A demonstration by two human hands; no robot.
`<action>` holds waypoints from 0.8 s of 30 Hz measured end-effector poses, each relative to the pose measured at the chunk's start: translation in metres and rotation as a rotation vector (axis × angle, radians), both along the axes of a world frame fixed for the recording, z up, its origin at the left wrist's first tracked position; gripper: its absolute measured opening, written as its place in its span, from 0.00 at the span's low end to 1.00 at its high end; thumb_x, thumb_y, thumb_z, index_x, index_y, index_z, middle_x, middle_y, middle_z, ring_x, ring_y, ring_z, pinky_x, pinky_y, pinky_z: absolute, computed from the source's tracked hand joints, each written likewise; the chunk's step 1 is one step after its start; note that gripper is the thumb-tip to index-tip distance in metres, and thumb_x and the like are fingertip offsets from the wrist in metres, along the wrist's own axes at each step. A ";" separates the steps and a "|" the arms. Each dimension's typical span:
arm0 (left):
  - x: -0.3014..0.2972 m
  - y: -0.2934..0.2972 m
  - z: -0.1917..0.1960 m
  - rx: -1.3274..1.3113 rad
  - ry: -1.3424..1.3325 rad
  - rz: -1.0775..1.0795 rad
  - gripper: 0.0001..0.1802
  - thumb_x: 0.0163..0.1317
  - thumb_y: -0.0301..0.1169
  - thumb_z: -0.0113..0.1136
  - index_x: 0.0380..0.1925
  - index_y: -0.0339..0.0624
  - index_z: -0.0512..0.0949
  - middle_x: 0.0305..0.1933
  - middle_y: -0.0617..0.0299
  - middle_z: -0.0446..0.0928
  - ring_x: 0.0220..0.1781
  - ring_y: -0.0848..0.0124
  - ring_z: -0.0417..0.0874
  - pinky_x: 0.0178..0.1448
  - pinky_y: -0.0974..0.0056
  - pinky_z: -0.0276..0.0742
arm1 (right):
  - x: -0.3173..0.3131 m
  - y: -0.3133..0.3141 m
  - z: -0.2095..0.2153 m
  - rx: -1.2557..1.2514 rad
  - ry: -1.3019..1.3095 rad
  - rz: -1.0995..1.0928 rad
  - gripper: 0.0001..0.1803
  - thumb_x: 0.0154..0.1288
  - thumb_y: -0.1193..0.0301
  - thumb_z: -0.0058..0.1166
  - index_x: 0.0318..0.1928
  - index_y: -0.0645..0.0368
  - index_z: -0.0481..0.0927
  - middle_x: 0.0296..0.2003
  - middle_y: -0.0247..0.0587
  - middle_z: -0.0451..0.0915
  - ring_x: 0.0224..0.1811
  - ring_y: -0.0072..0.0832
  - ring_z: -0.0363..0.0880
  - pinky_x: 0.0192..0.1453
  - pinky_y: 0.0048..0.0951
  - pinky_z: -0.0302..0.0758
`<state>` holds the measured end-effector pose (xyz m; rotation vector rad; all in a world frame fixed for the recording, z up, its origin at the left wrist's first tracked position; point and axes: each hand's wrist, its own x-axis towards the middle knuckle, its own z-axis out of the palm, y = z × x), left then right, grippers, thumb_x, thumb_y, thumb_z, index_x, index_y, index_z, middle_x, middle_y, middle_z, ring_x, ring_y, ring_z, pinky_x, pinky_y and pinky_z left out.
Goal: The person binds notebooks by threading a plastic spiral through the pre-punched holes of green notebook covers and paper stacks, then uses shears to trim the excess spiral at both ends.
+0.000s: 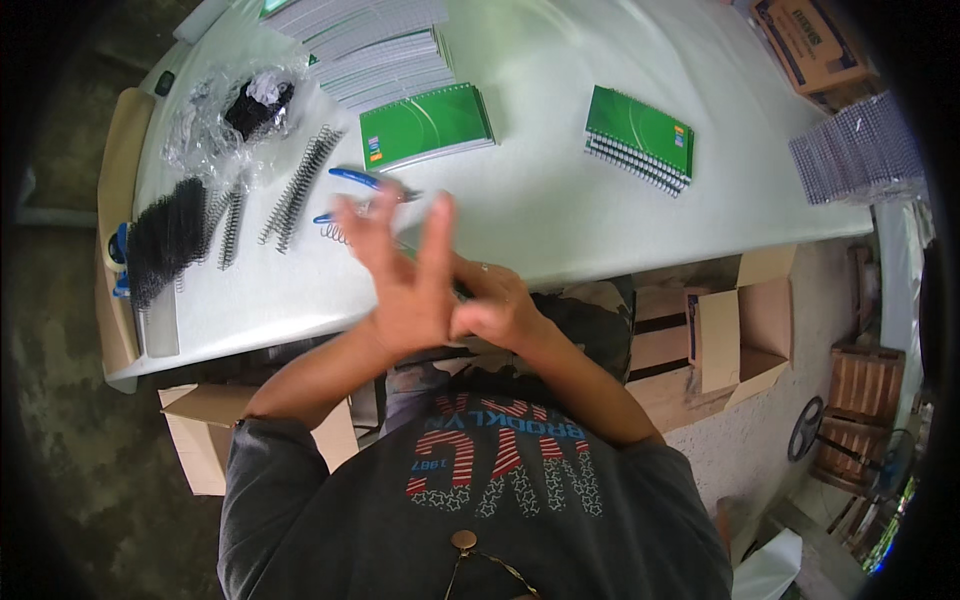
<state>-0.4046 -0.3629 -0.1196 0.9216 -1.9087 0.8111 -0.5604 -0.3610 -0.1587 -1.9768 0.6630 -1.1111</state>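
Observation:
My left hand (408,285) is raised at the table's near edge, blurred by motion, its fingers spread and nothing in its grasp. Close beside it, my right hand (497,305) has its fingers curled round something mostly hidden, with only a dark green sliver showing between the hands. Just beyond my left fingers lie pliers with blue handles (352,177), partly covered by that hand. A loose wire coil (333,233) rests near them. Farther off is a stack of green-covered notebooks (425,125). To the right stands a small pile of spiral-bound green notebooks (640,140).
Wire spirals (300,190) and a dense bundle of black spirals (168,238) lie at left, near crumpled clear plastic (205,125). Tied paper stacks (375,60) stand behind. More spirals (860,150) and a carton (810,45) occupy the right end. Open cartons (765,320) sit below table height.

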 end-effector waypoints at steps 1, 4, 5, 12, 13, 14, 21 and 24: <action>-0.005 0.021 -0.020 0.308 -0.019 -0.162 0.46 0.57 0.61 0.53 0.59 0.28 0.62 0.65 0.29 0.52 0.66 0.32 0.52 0.64 0.29 0.43 | -0.001 -0.001 -0.006 0.034 -0.123 -0.002 0.29 0.56 0.72 0.56 0.60 0.60 0.68 0.55 0.50 0.74 0.51 0.44 0.78 0.50 0.35 0.76; 0.000 0.059 -0.049 0.763 -0.014 -0.505 0.50 0.56 0.57 0.57 0.65 0.31 0.51 0.68 0.32 0.49 0.68 0.30 0.50 0.65 0.31 0.48 | -0.001 -0.004 0.026 0.140 -0.171 -0.161 0.27 0.56 0.74 0.54 0.59 0.62 0.70 0.55 0.49 0.75 0.52 0.42 0.79 0.51 0.34 0.76; 0.000 0.055 -0.050 0.691 0.098 -0.394 0.49 0.58 0.54 0.57 0.66 0.31 0.50 0.69 0.32 0.48 0.69 0.32 0.51 0.66 0.34 0.50 | 0.000 -0.007 0.034 0.084 -0.204 -0.181 0.30 0.55 0.76 0.53 0.61 0.63 0.67 0.58 0.51 0.71 0.57 0.43 0.74 0.56 0.34 0.72; -0.015 0.027 0.054 1.222 0.768 -0.387 0.24 0.69 0.35 0.48 0.60 0.31 0.65 0.53 0.46 0.75 0.54 0.64 0.77 0.57 0.65 0.70 | -0.029 -0.010 0.110 -0.250 0.391 -0.157 0.40 0.55 0.63 0.54 0.66 0.61 0.57 0.59 0.54 0.66 0.67 0.49 0.56 0.66 0.60 0.46; -0.017 0.023 0.053 1.288 0.989 -0.360 0.17 0.69 0.31 0.48 0.52 0.33 0.75 0.42 0.57 0.81 0.42 0.75 0.79 0.50 0.71 0.72 | -0.038 -0.015 0.109 -0.136 0.360 -0.153 0.31 0.59 0.63 0.51 0.62 0.63 0.63 0.49 0.50 0.72 0.57 0.45 0.66 0.62 0.53 0.53; -0.020 0.016 0.053 1.232 1.077 -0.444 0.14 0.67 0.30 0.53 0.48 0.34 0.77 0.40 0.62 0.81 0.41 0.79 0.77 0.48 0.72 0.72 | -0.042 -0.021 0.106 -0.022 0.328 -0.147 0.24 0.63 0.64 0.48 0.57 0.64 0.70 0.40 0.47 0.78 0.47 0.41 0.76 0.59 0.47 0.60; -0.020 -0.003 0.031 1.327 1.279 -0.556 0.12 0.63 0.28 0.58 0.46 0.37 0.79 0.43 0.63 0.80 0.45 0.79 0.76 0.53 0.72 0.70 | -0.041 -0.025 0.101 0.495 0.016 -0.224 0.10 0.59 0.71 0.60 0.38 0.65 0.80 0.28 0.42 0.81 0.27 0.20 0.74 0.32 0.24 0.70; -0.021 -0.005 0.031 1.347 1.291 -0.585 0.12 0.64 0.28 0.58 0.46 0.38 0.80 0.43 0.64 0.80 0.46 0.78 0.76 0.54 0.71 0.69 | -0.039 -0.025 0.098 0.492 -0.034 -0.250 0.10 0.59 0.72 0.60 0.38 0.66 0.80 0.29 0.43 0.82 0.28 0.22 0.76 0.34 0.24 0.71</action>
